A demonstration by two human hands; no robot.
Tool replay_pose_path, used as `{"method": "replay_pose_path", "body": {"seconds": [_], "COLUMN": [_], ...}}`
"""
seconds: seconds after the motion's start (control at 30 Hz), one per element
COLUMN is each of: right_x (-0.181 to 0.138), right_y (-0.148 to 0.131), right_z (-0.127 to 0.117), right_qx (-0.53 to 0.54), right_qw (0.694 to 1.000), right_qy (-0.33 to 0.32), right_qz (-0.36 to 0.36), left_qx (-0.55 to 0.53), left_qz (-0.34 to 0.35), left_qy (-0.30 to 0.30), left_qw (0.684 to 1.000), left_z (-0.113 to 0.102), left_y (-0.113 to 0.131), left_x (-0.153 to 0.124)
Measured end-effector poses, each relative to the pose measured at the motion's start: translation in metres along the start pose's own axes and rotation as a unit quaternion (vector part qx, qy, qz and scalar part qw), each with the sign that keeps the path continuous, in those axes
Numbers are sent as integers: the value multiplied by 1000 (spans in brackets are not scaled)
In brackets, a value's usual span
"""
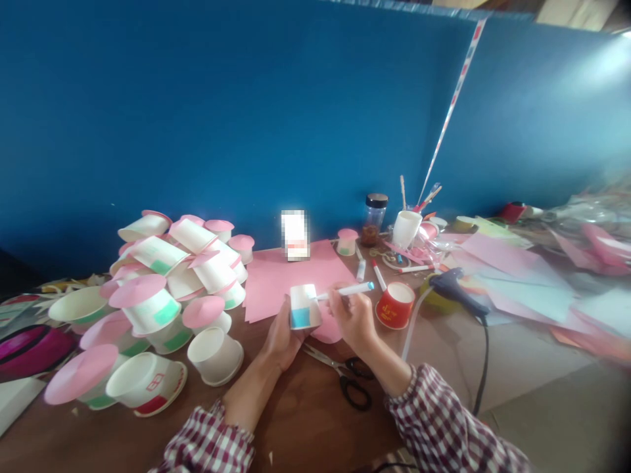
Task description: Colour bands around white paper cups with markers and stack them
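Note:
My left hand (pixel 282 338) grips a small white paper cup (pixel 304 306) turned upside down, with a blue band coloured along its lower part. My right hand (pixel 352 318) pinches a blue-capped marker (pixel 348 290) whose tip rests against the cup's side. Both hands hover over a brown table (pixel 305 420) just in front of a pink paper sheet (pixel 280 279). Black-handled scissors (pixel 348 378) lie on the table directly below my hands.
A heap of paper cups with pink lids (pixel 162 282) fills the left side. A red cup (pixel 395 305), a glue gun (pixel 456 286) with its cord, loose markers (pixel 378 274), a jar (pixel 374 219), a white cup of brushes (pixel 407 226) and coloured paper sheets (pixel 522 276) lie to the right. A blue wall (pixel 246 118) stands behind.

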State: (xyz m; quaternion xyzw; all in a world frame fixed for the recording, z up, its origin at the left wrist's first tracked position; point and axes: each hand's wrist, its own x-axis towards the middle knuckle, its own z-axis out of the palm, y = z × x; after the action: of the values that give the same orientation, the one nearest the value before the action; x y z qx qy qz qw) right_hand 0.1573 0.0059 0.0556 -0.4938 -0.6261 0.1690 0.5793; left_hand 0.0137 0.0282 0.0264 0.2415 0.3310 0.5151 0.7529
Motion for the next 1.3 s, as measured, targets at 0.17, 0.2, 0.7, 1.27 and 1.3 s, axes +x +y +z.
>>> {"method": "replay_pose_path", "body": {"seconds": [0.17, 0.2, 0.7, 1.27, 1.3], "right_x": [0, 0, 4, -4, -4], "right_y": [3, 4, 5, -5, -5], "right_z": [1, 2, 5, 0, 1], "right_qx": [9, 23, 143, -47, -53], "right_qw": [1000, 999, 981, 998, 997], "right_qy": [2, 11, 78, -18, -21], "right_qz": [16, 29, 101, -46, -42], "left_qx": [-3, -4, -22, 76, 71], "left_qz": [-3, -1, 35, 81, 83], "left_qy": [-1, -3, -16, -55, -59], "left_qw": [1000, 1000, 999, 992, 992], "left_z": [0, 0, -3, 12, 13], "left_y": [0, 0, 0, -1, -2], "left_x": [0, 0, 1, -11, -11]}}
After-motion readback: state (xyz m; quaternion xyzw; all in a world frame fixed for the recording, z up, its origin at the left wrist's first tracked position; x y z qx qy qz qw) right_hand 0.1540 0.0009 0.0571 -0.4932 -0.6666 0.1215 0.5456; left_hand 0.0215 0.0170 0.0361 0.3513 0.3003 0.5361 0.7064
